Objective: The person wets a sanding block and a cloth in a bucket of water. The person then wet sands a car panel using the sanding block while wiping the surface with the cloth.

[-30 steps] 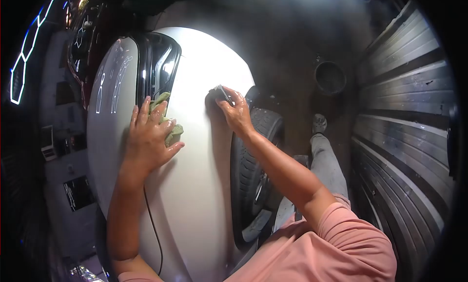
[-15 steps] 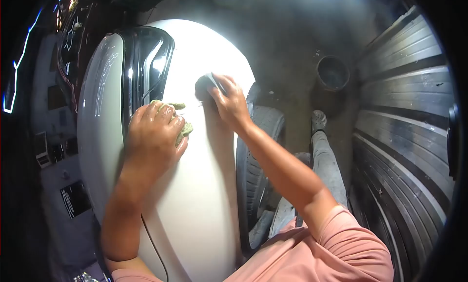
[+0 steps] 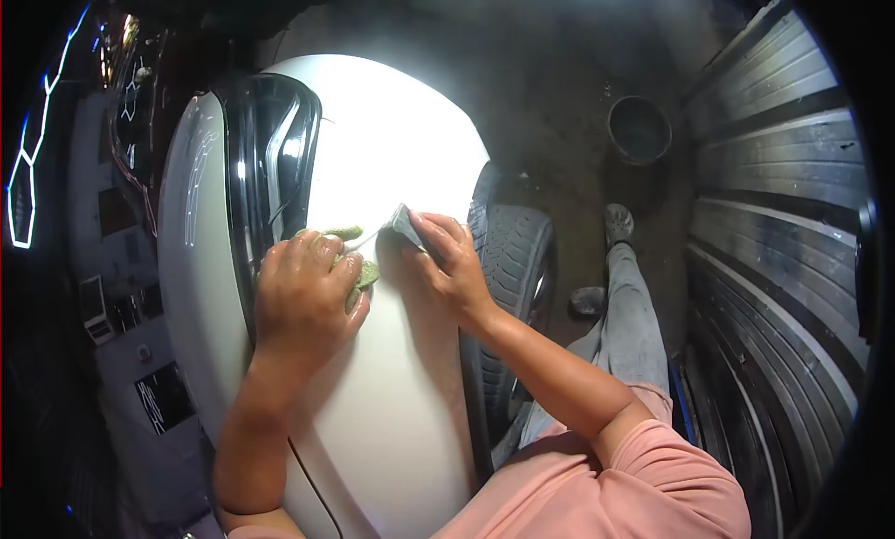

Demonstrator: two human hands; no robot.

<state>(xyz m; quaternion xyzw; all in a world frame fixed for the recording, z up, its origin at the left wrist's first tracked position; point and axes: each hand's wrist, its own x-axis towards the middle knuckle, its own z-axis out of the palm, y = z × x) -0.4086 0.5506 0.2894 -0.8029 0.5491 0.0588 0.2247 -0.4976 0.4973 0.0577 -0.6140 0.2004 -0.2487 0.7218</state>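
Wet fingers of my left hand (image 3: 309,292) are wrapped round a green cloth (image 3: 366,274) on the white car panel (image 3: 382,390), just beside the dark headlight (image 3: 291,147). To its right, my right hand (image 3: 454,264) grips a small grey block (image 3: 407,228) between thumb and fingers, its edge close to the panel. Whether the block touches the paint cannot be made out. A thin pale streak runs from the block toward the cloth.
Right of the panel is a wheel with a black tyre (image 3: 513,259). A round bucket (image 3: 640,131) stands on the dark floor. Corrugated metal sheeting (image 3: 778,185) lines the right side. At the left is a dark red glossy vehicle (image 3: 140,157).
My left hand has closed round the cloth from a spread pose and shifted right. My right hand and the block have moved down the panel, toward my body.
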